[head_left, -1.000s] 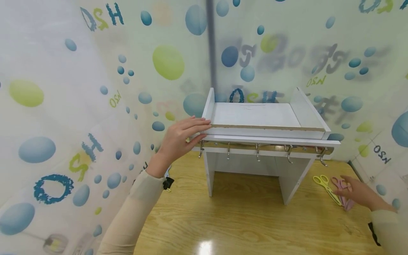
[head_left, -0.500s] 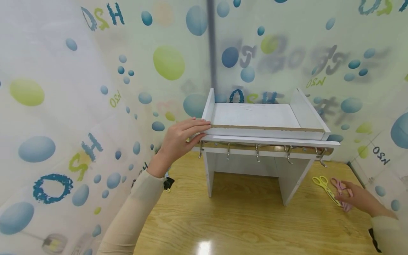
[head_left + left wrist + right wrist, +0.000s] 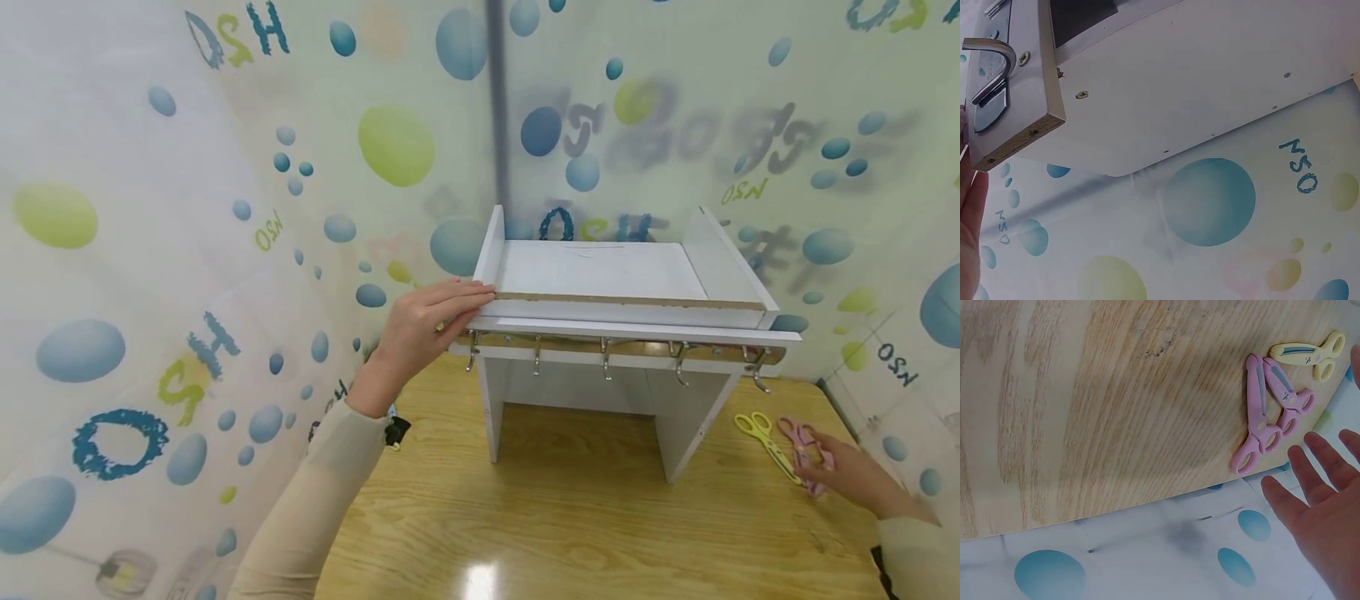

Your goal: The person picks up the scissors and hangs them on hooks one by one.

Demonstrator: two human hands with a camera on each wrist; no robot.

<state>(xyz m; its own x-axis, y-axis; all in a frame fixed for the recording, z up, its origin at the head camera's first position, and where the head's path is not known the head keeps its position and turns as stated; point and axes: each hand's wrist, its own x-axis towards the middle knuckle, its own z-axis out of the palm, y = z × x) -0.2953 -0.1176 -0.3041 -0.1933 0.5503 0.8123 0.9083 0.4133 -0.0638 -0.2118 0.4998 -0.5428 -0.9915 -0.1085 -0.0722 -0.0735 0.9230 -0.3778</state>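
A white shelf unit [image 3: 592,312] with a row of metal hooks [image 3: 606,358] along its front stands on the wooden table. My left hand [image 3: 420,329] rests at its upper left front corner, long fingers laid nearly straight over the edge. In the left wrist view, part of that hand [image 3: 971,212] shows by the end of the hook rail [image 3: 1016,134]. At the right, my right hand [image 3: 851,473] hovers beside two pairs of pink scissors [image 3: 1259,406]. Its fingers are spread in the right wrist view, holding nothing. Yellow scissors [image 3: 768,442] lie beside the pink ones.
The wooden table [image 3: 585,533] runs under everything. Patterned cloth walls [image 3: 420,100] with blue and green dots close in the left, back and right. A small bluish and yellow item shows partly behind the left wrist.
The right hand has shifted slightly down and right, uncovering more of the pink scissors. The left thumb has drawn up closer to the fingers; the shelf unit has stayed put.
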